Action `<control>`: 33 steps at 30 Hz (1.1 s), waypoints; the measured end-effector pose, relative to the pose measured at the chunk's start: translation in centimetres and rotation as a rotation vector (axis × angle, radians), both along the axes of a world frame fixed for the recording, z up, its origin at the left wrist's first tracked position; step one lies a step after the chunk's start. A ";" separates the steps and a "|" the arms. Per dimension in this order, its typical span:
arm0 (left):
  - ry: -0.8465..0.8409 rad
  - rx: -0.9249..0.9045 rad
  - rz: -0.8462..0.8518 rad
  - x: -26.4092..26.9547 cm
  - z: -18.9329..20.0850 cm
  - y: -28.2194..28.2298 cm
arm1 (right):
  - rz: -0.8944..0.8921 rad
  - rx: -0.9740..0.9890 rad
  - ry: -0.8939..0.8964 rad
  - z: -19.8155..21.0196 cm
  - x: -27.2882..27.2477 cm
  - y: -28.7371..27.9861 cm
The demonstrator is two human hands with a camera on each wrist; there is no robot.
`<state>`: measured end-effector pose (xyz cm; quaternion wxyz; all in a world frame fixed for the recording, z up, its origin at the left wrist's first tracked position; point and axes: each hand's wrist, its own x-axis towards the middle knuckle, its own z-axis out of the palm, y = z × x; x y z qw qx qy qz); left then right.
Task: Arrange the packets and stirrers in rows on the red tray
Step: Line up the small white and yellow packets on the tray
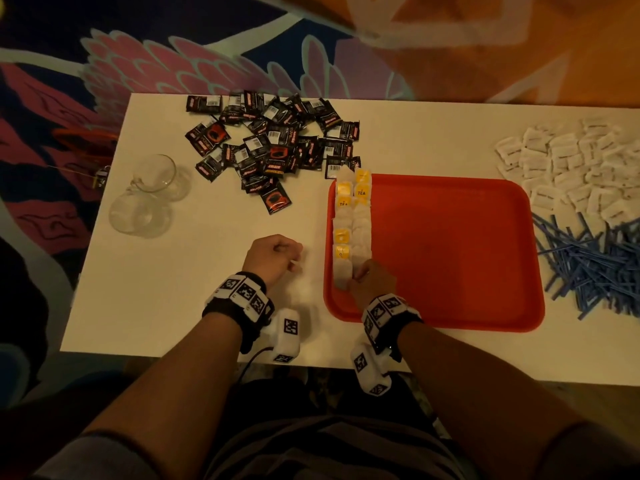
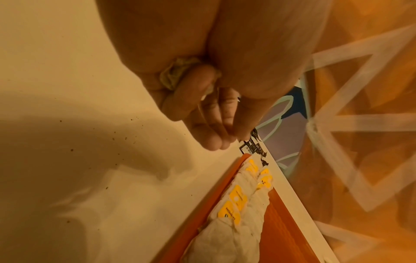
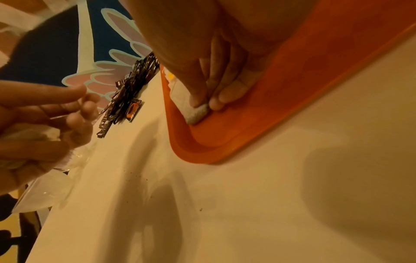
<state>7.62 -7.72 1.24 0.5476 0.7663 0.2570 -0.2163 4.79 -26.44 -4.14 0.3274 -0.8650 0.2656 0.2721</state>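
Note:
The red tray [image 1: 450,254] lies on the white table, with two columns of tea bags [image 1: 360,223] running along its left edge. At the near end of those columns my right hand [image 1: 363,275] pinches the closest tea bag [image 3: 198,111] between thumb and fingertips, low on the tray floor [image 3: 292,89]. My left hand [image 1: 277,254] rests on the table just left of the tray. It is curled round a bunch of white tea bags [image 2: 178,74], which also show as the bunch [image 3: 33,135] in the right wrist view.
A pile of black packets [image 1: 273,147] lies at the back, left of the tray. White packets [image 1: 571,168] and blue stirrers [image 1: 595,265] are heaped at the right. Two glass cups [image 1: 149,195] lie at the left. The table's front edge is near my wrists.

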 end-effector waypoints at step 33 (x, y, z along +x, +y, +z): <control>0.112 -0.985 0.342 3.6 7.1 -5.0 | 0.090 0.420 -0.403 13.2 7.0 -2.2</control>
